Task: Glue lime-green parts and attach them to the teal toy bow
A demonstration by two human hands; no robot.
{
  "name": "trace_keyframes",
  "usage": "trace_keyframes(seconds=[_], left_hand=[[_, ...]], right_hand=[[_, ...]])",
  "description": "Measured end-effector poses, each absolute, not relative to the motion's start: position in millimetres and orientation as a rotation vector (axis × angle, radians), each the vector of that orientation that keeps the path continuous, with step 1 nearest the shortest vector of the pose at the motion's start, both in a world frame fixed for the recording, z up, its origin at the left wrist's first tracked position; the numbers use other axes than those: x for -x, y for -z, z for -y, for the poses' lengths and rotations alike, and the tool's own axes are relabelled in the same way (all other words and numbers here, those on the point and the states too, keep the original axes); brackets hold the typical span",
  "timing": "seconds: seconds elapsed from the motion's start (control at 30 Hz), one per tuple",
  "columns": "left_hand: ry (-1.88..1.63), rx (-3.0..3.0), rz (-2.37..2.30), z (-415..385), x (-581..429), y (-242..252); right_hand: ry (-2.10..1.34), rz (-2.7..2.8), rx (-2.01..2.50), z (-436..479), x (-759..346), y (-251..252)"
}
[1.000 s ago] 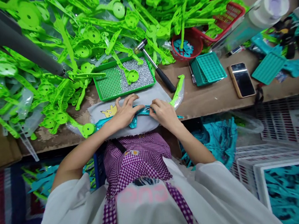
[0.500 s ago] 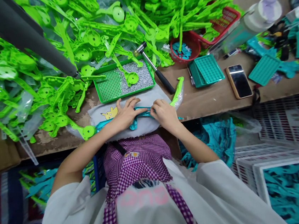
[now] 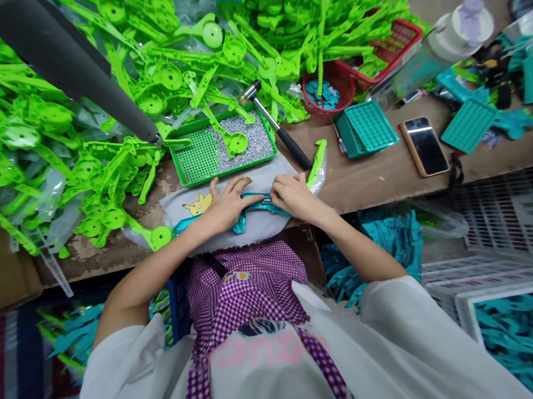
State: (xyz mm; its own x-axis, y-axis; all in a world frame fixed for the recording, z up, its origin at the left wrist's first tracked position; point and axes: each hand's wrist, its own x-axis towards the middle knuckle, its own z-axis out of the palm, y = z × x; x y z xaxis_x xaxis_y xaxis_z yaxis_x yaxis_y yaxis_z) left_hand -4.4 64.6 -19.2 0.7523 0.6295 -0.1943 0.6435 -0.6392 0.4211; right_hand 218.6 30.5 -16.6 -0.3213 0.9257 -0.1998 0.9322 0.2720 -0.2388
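A teal plastic part [image 3: 261, 202] lies across a grey cloth [image 3: 269, 226] with a yellow cartoon figure. My left hand [image 3: 227, 205] presses on the left half of the part, its fingers spread over the part and the cloth. At the part's right side, my right hand [image 3: 291, 195] has its fingers bent and drawn together against the part. Small metallic pieces show on the part between the hands. Just beyond lies a green tray [image 3: 195, 155] of small silvery pieces, with a hammer [image 3: 283, 134] leaning over its right edge.
Bright green plastic parts [image 3: 170, 76] pile up behind and to the left. A dark grey pole [image 3: 76, 67] slants in from the upper left. Right of the hammer are teal trays [image 3: 367, 128], a phone [image 3: 425, 146], a red basket [image 3: 398, 46] and a bottle [image 3: 453, 34].
My right hand has shifted slightly over the right of the teal part, uncovering more of its metallic pieces. My left hand stays on the part. The view has shifted slightly.
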Motion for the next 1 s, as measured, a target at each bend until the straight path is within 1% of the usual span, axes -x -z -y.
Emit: trace_keyframes(seconds=[0.23,0.37,0.57,0.73,0.9,1.0], left_hand=[[0.003,-2.472,-0.919,-72.6,5.6,26.8],[0.029,-2.42,-0.917,-74.7,4.2,23.1],[0.085,-2.356,-0.923,-77.6,5.2,22.8],[0.056,-2.401,-0.868,-79.3,8.0,27.0],[-0.028,-2.415,-0.928,-74.0,10.9,25.1],[-0.007,-2.428,-0.922,-71.4,11.7,23.2]], right_hand=[[0.546,-2.593,-2.076,-9.1,-226.8,30.8],[0.509,-2.687,-2.123,4.9,-224.7,32.8],[0.468,-2.629,-2.219,14.4,-217.6,35.0],[0.494,-2.571,-2.25,13.5,-217.6,34.1],[0.478,-2.598,-2.213,11.9,-219.8,34.8],[0.451,-2.633,-2.174,12.1,-219.9,37.9]])
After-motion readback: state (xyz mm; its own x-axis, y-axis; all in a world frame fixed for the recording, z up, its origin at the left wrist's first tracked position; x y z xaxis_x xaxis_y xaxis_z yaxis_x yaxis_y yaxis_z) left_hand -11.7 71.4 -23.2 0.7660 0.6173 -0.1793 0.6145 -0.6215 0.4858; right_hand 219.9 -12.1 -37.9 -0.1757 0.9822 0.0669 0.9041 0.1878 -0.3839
